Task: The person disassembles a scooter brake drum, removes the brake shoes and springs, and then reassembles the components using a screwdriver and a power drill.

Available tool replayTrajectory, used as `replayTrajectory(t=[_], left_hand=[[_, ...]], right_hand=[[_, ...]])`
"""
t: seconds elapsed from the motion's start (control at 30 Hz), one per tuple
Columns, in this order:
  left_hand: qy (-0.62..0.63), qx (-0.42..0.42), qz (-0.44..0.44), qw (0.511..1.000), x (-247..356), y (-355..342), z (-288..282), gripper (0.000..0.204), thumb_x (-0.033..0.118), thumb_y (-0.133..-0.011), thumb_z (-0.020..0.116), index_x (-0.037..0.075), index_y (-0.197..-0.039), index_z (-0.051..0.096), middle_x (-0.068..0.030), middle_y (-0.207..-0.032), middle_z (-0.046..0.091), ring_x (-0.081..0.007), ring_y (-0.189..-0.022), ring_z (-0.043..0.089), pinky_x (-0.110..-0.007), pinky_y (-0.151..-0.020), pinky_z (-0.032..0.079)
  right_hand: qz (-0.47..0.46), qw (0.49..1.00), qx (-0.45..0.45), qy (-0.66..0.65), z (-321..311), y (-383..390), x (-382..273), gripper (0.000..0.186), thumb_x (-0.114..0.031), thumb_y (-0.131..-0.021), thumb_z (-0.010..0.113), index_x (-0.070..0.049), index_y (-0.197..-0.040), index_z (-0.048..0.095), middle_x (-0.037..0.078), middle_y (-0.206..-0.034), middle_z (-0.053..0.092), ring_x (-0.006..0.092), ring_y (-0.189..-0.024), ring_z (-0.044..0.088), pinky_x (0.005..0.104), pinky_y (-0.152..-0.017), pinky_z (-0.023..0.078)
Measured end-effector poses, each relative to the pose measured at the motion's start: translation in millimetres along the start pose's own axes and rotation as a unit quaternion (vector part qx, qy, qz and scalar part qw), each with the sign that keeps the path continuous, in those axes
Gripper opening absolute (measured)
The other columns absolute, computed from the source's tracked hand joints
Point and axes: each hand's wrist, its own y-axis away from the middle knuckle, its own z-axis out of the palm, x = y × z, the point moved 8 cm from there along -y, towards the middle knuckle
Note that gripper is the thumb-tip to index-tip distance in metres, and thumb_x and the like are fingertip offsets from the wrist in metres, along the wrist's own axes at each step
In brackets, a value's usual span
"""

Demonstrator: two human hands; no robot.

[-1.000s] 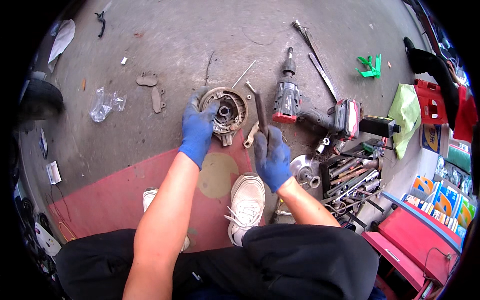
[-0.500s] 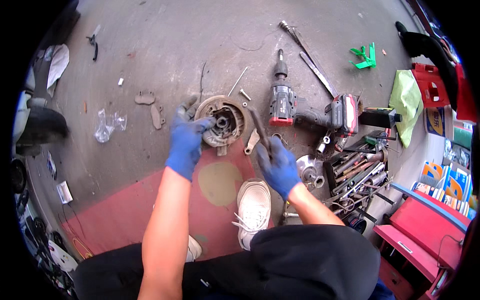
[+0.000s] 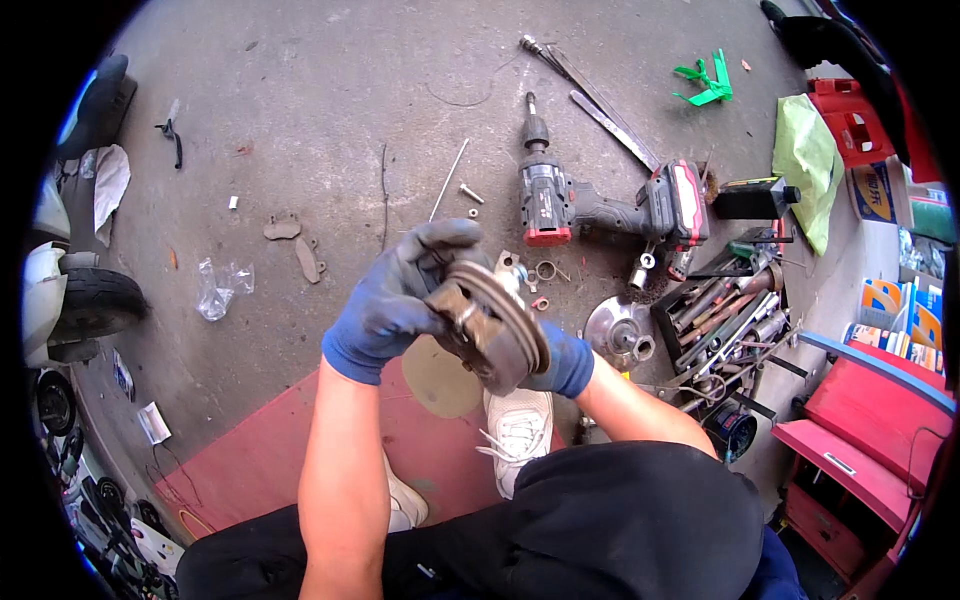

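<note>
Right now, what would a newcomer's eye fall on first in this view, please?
First, the worn round metal part, tilted in the left hand near the centre, the right hand partly hidden behind it. Next, the cordless drill lying on the floor, farther right. Then the bright green piece toward the upper right.

The metal drum (image 3: 492, 330) looks rough and dull, the metal disc (image 3: 609, 322) glossy.
</note>
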Motion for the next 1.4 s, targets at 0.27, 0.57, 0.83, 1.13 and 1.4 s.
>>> replayTrajectory(t=[0.27, 0.57, 0.83, 1.13, 1.4], left_hand=[[-0.709, 0.261, -0.105, 0.647, -13, 25, -119, 0.050, 0.034, -0.082, 0.070, 0.011, -0.125, 0.058, -0.0181, -0.121, 0.062, -0.0333, -0.114, 0.060, -0.042, -0.098, 0.048], [-0.715, 0.320, -0.100, 0.613, 31, 28, -151, 0.031, 0.026, -0.084, 0.070, 0.010, -0.110, 0.065, -0.0151, -0.107, 0.067, -0.0319, -0.099, 0.066, -0.042, -0.085, 0.052], [-0.655, 0.260, -0.111, 0.701, 55, 35, -128, 0.025, 0.023, -0.088, 0.067, 0.004, -0.104, 0.068, -0.0176, -0.096, 0.070, -0.0318, -0.088, 0.068, -0.041, -0.078, 0.052], [-0.675, 0.124, -0.223, 0.692, 30, 62, -126, 0.033, 0.025, -0.091, 0.065, 0.003, -0.115, 0.062, -0.0158, -0.093, 0.069, -0.0296, -0.084, 0.069, -0.040, -0.073, 0.053], [-0.265, 0.225, -0.279, 0.895, -39, 61, -116, 0.023, 0.012, -0.095, 0.061, -0.004, -0.111, 0.056, -0.0136, -0.094, 0.067, -0.0182, -0.073, 0.067, -0.031, -0.064, 0.058]], right_hand=[[0.192, 0.937, 0.232, -0.179, -51, -5, 29, 0.037, -0.028, -0.098, 0.060, 0.002, -0.120, 0.057, 0.004, -0.099, 0.065, 0.0085, -0.089, 0.060, 0.0264, -0.080, 0.050], [0.189, 0.937, 0.252, 0.154, -61, -46, 18, 0.049, -0.040, -0.093, 0.063, 0.001, -0.119, 0.057, 0.029, -0.110, 0.064, 0.0421, -0.107, 0.062, 0.0451, -0.091, 0.048], [0.117, 0.884, 0.288, 0.349, -44, -40, 0, 0.048, -0.034, -0.093, 0.063, -0.004, -0.129, 0.053, 0.026, -0.122, 0.059, 0.0428, -0.105, 0.062, 0.0461, -0.090, 0.050], [0.364, 0.765, 0.361, 0.390, -125, 70, -17, 0.024, -0.028, -0.092, 0.065, -0.007, -0.101, 0.062, 0.019, -0.094, 0.068, 0.0377, -0.084, 0.066, 0.0445, -0.074, 0.052], [0.203, 0.813, 0.299, 0.457, -95, 58, 31, 0.026, -0.026, -0.090, 0.065, -0.009, -0.110, 0.063, 0.016, -0.103, 0.067, 0.0344, -0.097, 0.064, 0.0432, -0.083, 0.052]])
